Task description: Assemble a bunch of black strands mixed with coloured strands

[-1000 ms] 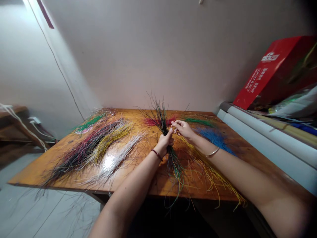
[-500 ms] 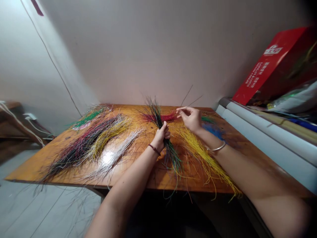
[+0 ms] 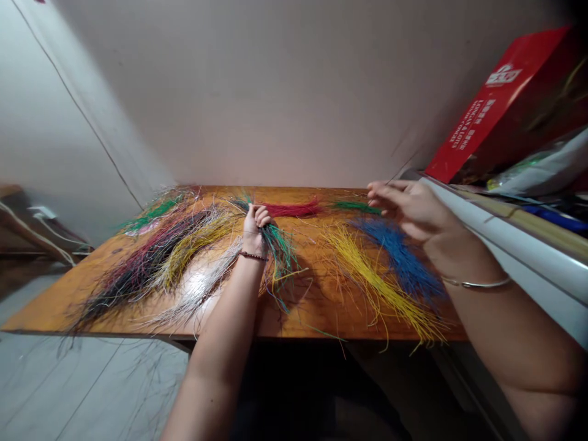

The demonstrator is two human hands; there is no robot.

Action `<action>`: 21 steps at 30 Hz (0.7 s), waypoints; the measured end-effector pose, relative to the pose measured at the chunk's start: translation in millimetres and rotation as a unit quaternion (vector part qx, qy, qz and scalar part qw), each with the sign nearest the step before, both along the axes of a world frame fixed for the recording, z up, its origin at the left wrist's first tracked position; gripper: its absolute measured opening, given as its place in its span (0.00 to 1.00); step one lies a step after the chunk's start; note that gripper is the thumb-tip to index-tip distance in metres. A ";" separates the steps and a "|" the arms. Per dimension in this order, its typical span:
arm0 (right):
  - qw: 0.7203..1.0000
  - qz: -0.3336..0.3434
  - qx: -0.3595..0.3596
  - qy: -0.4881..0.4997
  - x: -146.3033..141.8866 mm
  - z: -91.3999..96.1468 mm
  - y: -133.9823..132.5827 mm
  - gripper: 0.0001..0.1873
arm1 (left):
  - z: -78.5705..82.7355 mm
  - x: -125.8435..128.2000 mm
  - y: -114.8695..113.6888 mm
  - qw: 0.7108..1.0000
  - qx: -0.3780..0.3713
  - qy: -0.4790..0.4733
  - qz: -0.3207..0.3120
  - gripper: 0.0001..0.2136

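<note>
Wooden table [image 3: 321,321] bears dyed strand bunches [image 3: 151,272]. Red carton [image 3: 478,131] at rt. shows white print, too small to read fully. L hand [image 3: 256,228] clenched on multicolour strand bundle [image 3: 279,254], mid-table. R hand [image 3: 408,208] released, fingers spread, near blue strands [image 3: 397,260]. Procedure: hold bundle tight at mid-pt so strands stay aligned.

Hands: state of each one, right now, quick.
Left hand: closed, holding a bundle of green and dark strands.
Right hand: open, fingers loosely curled, nothing visibly held.
</note>
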State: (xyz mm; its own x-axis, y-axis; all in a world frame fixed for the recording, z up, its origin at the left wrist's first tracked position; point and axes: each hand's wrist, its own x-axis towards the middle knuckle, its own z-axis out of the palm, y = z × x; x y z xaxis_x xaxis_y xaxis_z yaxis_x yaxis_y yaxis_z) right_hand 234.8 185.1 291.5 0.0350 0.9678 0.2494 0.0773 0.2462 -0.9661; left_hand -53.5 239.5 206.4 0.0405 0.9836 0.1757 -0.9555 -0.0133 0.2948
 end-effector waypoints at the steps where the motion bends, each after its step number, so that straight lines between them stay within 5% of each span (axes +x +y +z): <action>1: 0.998 0.040 -0.050 -0.018 -1.6 -12.8 -0.2 0.15 | 3.0 -6.0 -1.7 1.000 0.012 0.003 0.014 0.16; 6: 0.950 0.176 -0.229 -0.118 -27.9 -81.9 1.2 0.17 | 12.5 -28.8 -11.4 0.991 0.101 0.005 0.087 0.15; 11: 0.915 0.252 -0.281 -0.141 -66.0 -124.8 0.6 0.17 | 17.2 -36.6 -18.8 0.979 0.168 0.018 0.114 0.17; 17: 0.899 0.292 -0.234 -0.229 -96.9 -135.1 9.0 0.18 | 24.1 -25.9 -24.3 0.992 0.079 0.019 0.100 0.17; 21: 0.921 0.255 -0.164 -0.246 -88.4 -115.1 30.7 0.20 | 25.6 -14.2 -21.9 0.998 0.002 0.069 0.005 0.14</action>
State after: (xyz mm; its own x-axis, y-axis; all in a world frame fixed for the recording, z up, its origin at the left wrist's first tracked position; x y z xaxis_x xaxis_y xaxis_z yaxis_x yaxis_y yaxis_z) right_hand 146.4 215.8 176.5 -0.4831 0.8535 -0.1951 0.4816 0.0730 -0.8734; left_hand -67.6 217.7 232.0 0.0555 0.9833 0.1735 -0.9057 -0.0235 0.4233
